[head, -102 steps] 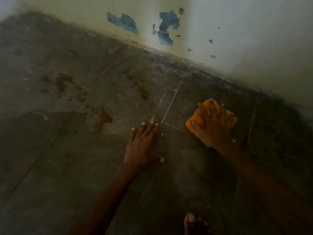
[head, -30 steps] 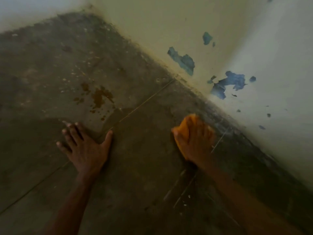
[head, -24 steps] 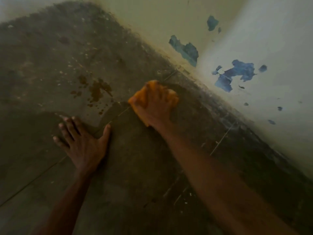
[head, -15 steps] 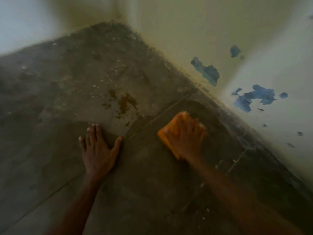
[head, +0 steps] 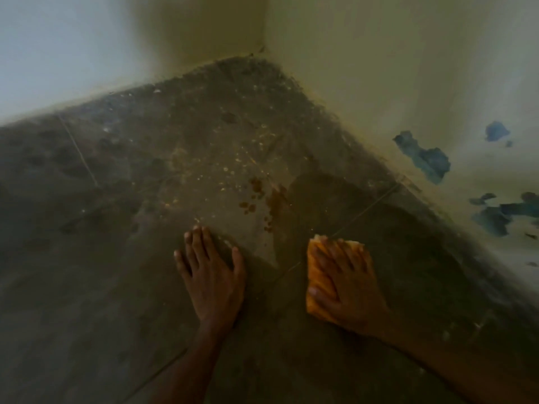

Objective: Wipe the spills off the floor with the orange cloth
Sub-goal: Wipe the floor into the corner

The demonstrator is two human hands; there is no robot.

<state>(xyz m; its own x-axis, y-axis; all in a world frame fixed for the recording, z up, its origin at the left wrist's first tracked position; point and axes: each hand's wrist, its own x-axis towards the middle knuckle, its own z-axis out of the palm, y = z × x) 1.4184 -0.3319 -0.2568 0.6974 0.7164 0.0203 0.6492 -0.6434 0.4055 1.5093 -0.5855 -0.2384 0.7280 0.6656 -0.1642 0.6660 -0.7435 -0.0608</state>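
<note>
Your right hand (head: 347,284) had drawn the folded orange cloth (head: 315,277) back toward you from its reach a moment earlier, and the view had swung up to take in the corner of the room. The cloth lay on the dark tiled floor (head: 87,287), pinned under that hand, whose fingers were straight and spread over it, pressing rather than gripping. Your left hand (head: 211,275) was planted flat on the bare tile beside it, fingers apart, holding nothing.

The cluster of brown spill stains (head: 272,201) sat beyond and between your hands, not yet reached. I judged the main risk to be a forward stroke running to the right of it and missing it. A second risk was smearing: one flat pass could drag the brown across the darker, damp-looking patch. The pale crumbs (head: 233,161) further out could get picked up and spread too. Your left hand, bearing your weight near the stain, might slip if that tile was wet.

Counted: two hands, one cloth, one spill cluster made of a larger streak and several small blots, too blurred to number. Two pale walls (head: 379,68) met at the corner, with about five blue patches of bare paint (head: 425,160) on the right one.
</note>
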